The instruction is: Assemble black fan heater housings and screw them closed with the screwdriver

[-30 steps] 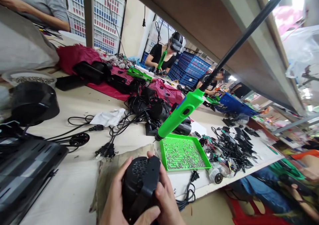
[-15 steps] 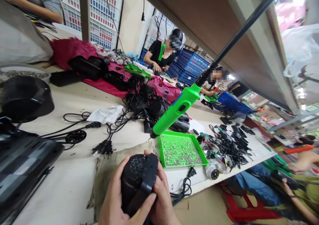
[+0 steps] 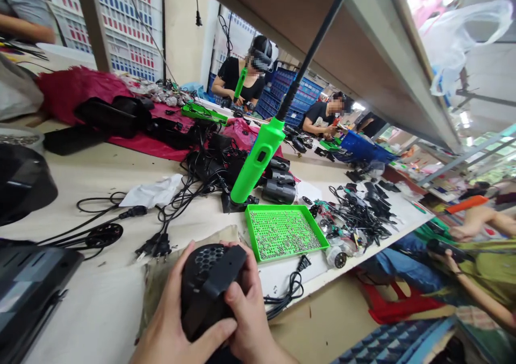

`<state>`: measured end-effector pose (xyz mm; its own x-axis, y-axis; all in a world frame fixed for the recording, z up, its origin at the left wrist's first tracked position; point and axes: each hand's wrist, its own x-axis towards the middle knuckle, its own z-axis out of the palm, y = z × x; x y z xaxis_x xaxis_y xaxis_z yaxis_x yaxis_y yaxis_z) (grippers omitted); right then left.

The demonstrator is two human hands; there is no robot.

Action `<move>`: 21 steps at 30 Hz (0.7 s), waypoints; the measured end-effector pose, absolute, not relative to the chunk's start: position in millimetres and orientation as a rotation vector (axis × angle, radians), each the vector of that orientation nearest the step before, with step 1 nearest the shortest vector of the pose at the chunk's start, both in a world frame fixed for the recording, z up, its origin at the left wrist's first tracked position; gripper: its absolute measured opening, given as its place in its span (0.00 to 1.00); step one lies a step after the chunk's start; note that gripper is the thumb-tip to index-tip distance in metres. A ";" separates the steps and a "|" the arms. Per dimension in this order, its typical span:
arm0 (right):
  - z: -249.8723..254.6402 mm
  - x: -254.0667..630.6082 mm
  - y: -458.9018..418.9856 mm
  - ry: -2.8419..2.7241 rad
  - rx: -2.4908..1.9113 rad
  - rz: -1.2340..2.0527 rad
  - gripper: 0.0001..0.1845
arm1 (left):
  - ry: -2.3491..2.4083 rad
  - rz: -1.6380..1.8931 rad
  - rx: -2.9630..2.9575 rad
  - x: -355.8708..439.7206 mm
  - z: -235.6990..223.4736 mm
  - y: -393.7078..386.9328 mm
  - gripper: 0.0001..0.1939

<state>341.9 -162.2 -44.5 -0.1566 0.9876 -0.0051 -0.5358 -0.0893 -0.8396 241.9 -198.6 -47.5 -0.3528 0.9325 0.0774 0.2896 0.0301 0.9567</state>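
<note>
Both my hands are wrapped round a black plastic housing (image 3: 201, 286) with a honeycomb grille on its top and a raised block along one side. My left hand (image 3: 171, 310) grips its left side, thumb across the front. From the right, my right hand (image 3: 248, 299) holds the block side, thumb pressed on its face. Under the housing lies a greenish cloth pad (image 3: 151, 283). A green electric screwdriver (image 3: 258, 162) hangs from a black cord beyond my hands, touched by neither. Right of it sits a green tray (image 3: 252, 235) with many small screws.
Black cables with plugs (image 3: 155, 245) lie left of my hands; a coiled cable (image 3: 290, 294) lies right. Motors and wired parts (image 3: 338, 254) crowd the table's right edge. A large black casing (image 3: 36, 294) stands at left. A shelf (image 3: 306, 30) slants overhead. Co-workers sit behind and at right.
The view has shifted, so most things sit further left. The screwdriver hangs more upright. My hands still hold the housing, now turned slightly with its grille more visible.
</note>
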 end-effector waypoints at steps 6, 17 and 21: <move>-57.1 337.5 -165.1 -0.813 -0.760 1.472 0.35 | 1.617 1.406 1.063 241.3 -50.4 -197.5 0.43; -23.2 382.5 -135.2 -1.604 -0.749 1.318 0.40 | 1.607 1.368 1.279 234.4 -61.1 -200.8 0.38; -8.4 381.4 -117.9 -1.536 -0.707 1.606 0.32 | 1.627 1.360 1.432 237.5 -58.6 -203.3 0.37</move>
